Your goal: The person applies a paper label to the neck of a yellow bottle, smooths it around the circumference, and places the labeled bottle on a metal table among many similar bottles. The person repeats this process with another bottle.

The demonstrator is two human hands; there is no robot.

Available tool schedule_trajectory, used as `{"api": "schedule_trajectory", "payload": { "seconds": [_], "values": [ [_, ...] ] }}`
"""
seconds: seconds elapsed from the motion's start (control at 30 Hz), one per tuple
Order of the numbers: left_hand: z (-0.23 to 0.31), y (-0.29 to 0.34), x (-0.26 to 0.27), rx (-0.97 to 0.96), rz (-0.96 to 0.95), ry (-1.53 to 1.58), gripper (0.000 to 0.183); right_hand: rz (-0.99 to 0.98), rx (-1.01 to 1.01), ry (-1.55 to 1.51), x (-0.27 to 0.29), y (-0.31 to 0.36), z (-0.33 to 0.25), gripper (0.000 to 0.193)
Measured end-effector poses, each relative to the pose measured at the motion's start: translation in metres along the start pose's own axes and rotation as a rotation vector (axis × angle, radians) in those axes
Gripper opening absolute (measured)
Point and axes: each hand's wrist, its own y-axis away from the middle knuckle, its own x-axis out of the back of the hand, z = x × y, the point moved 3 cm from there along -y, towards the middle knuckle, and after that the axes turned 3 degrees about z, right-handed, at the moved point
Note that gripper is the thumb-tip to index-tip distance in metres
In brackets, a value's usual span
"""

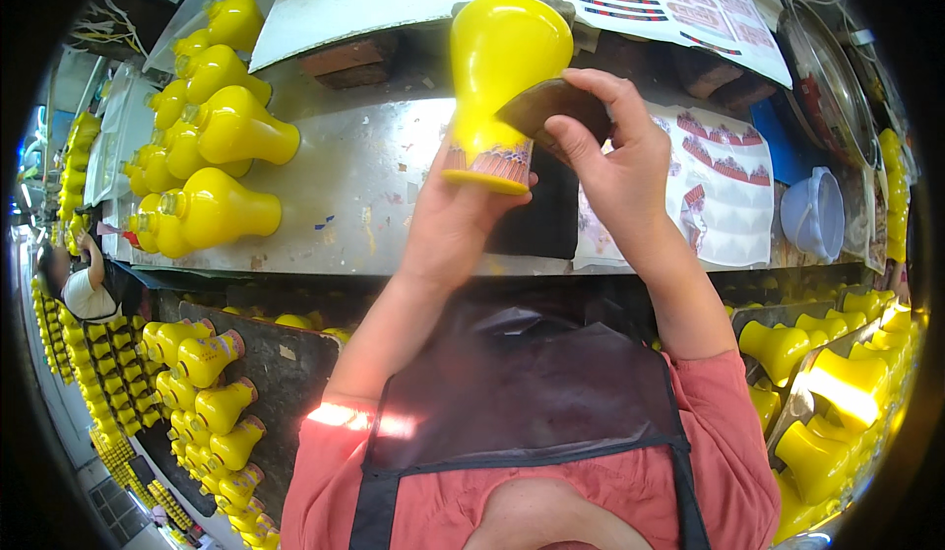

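A glossy yellow vase (507, 53) lies over the bench with its wide end away from me and its foot towards me. My left hand (458, 210) is closed round the foot end from below, fingertips showing at the right side. A patterned decal band (489, 159) wraps the vase just above the foot. Between the thumb and fingers of my right hand (625, 136) is a thin dark brown scraper (556, 109), its edge at the vase's narrow waist. Whether that edge presses on the glaze I cannot tell.
Several yellow vases (246, 129) lie at the bench's left. Printed decal sheets (724, 181) and a pale blue bucket (813, 213) are on the right, a white board (384, 8) at the back. More vases (827, 392) fill racks on both sides. Another person (87, 289) is far left.
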Motion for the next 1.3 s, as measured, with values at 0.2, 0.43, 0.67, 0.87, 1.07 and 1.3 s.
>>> {"api": "schedule_trajectory", "payload": {
  "seconds": [0.2, 0.43, 0.67, 0.87, 1.07, 1.3],
  "values": [
    [-0.002, -0.001, -0.002, -0.018, 0.047, -0.017, 0.069, -0.101, 0.196, 0.087, -0.001, 0.0, -0.022, 0.029],
    [-0.004, -0.004, 0.002, -0.094, 0.001, -0.18, 0.077, -0.037, 0.55, 0.325, 0.002, -0.003, -0.047, 0.035],
    [-0.009, -0.003, 0.014, -0.388, 0.113, -0.782, 0.08, 0.001, 0.287, 0.301, 0.008, 0.011, -0.023, 0.034],
    [-0.014, 0.003, 0.013, -0.579, 0.148, -1.273, 0.085, -0.029, 0.402, 0.283, 0.003, 0.031, -0.003, 0.034],
    [-0.016, -0.003, 0.013, -0.799, 0.134, -1.442, 0.091, -0.004, 0.548, 0.406, 0.007, 0.047, 0.0, 0.035],
    [-0.019, -0.011, 0.013, -0.721, 0.119, -1.425, 0.1, 0.051, 0.151, 0.351, 0.007, 0.032, -0.004, 0.029]
  ]
}}
